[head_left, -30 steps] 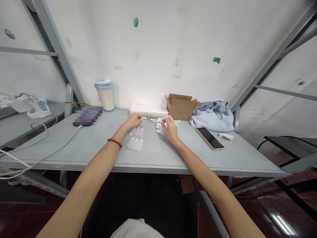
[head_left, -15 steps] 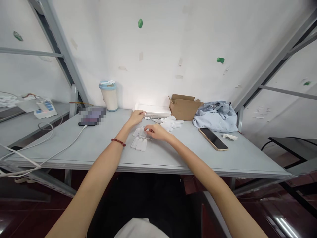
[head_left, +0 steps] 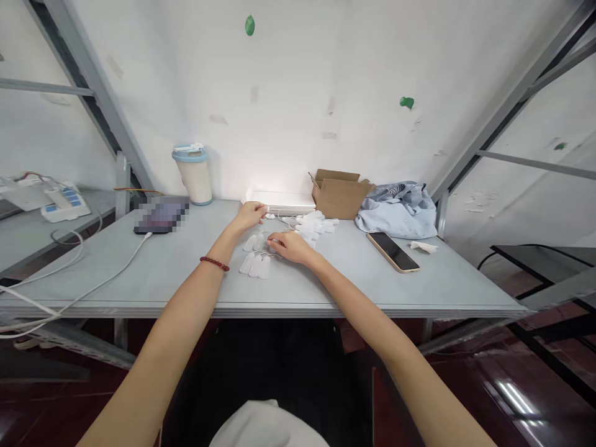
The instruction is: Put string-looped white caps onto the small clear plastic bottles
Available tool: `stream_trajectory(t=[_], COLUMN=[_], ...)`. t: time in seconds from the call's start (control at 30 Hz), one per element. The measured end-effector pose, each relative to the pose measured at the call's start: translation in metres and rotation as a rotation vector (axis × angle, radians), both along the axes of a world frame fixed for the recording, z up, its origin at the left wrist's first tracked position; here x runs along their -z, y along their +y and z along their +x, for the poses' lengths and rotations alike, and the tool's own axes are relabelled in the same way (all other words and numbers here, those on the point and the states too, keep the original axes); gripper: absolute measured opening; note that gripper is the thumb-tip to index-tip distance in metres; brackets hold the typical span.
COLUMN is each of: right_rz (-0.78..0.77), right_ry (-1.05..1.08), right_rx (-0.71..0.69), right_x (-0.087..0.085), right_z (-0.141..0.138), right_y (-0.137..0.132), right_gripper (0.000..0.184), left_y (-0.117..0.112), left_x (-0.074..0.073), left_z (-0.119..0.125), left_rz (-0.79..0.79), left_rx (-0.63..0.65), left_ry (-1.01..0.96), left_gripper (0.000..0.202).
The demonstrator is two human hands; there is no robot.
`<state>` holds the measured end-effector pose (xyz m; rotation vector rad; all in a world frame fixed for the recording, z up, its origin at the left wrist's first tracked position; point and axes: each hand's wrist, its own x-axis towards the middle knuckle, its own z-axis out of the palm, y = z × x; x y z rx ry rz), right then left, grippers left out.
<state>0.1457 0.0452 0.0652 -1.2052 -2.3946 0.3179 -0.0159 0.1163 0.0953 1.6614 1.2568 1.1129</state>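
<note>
Several white, rounded tag-like pieces with thin cords lie in two small rows (head_left: 255, 266) on the grey tabletop. My right hand (head_left: 293, 246) rests low over the right end of the upper row, fingers curled together; what they pinch is hidden. Farther back, my left hand (head_left: 251, 215), with a red bead bracelet (head_left: 214, 263) on its wrist, is at the front left of a flat white stack (head_left: 291, 202). Its thumb and fingers are pinched together on something too small to name. A loose heap of similar white pieces (head_left: 316, 225) lies right of both hands.
Behind the heap stands an open cardboard box (head_left: 339, 195), beside a light blue cloth (head_left: 395, 211). A phone (head_left: 393, 251) and crumpled paper (head_left: 423, 247) lie at right. At left are a blue-lidded cup (head_left: 193, 177) and a blurred-out device (head_left: 161, 215) on a white cable (head_left: 112, 279).
The view has swung slightly, shifting everything left and a little up. My right hand has moved slightly right relative to the rows; my left hand stays pinched by the white stack.
</note>
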Motion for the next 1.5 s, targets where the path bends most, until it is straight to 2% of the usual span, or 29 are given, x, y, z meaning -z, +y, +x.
stream_trajectory(t=[0.13,0.27,0.37,0.47,0.67,0.83,0.93,1.1,1.23,1.5], right_rz=[0.018,0.133,0.228,0.233,0.113,-0.107,-0.185,-0.236,-0.302,-0.452], right_ry=[0.011,-0.003,0.036,0.143,0.386,0.718,0.848,0.968,1.037,1.117], right_rx=[0.075,0.180,0.213,0.205,0.150,0.161,0.108,0.039,0.043,0.082], right_x=[-0.001,-0.006,-0.007,-0.007,-0.004,-0.005,-0.006,-0.008,-0.011,-0.018], right_z=[0.003,0.008,0.012,0.013,0.017,0.018,0.014,0.008,0.009,0.014], right_y=[-0.001,-0.001,0.001,0.002,0.000,-0.006,-0.007,-0.002,0.004,0.004], right_gripper=[0.025,0.026,0.027,0.026,0.019,0.011,0.008,0.005,0.004,0.003], left_y=[-0.004,-0.002,-0.002,-0.006,-0.015,-0.020,-0.024,-0.028,-0.026,-0.027], left_x=[-0.002,0.000,0.000,0.000,0.003,0.002,-0.002,-0.004,-0.003,-0.005], left_z=[0.001,-0.001,-0.003,-0.002,0.011,0.019,0.020,0.019,0.015,0.016], left_rz=[-0.098,-0.160,-0.213,-0.244,-0.283,-0.288,-0.291,-0.318,-0.309,-0.306], left_rx=[0.006,0.021,0.090,0.172,0.220,0.237,0.258,0.285,0.347,0.393], left_ry=[-0.108,-0.182,-0.168,-0.133,-0.170,-0.230,-0.277,-0.312,-0.322,-0.286], left_gripper=[0.013,0.009,0.010,0.012,0.014,0.017,0.018,0.018,0.021,0.032])
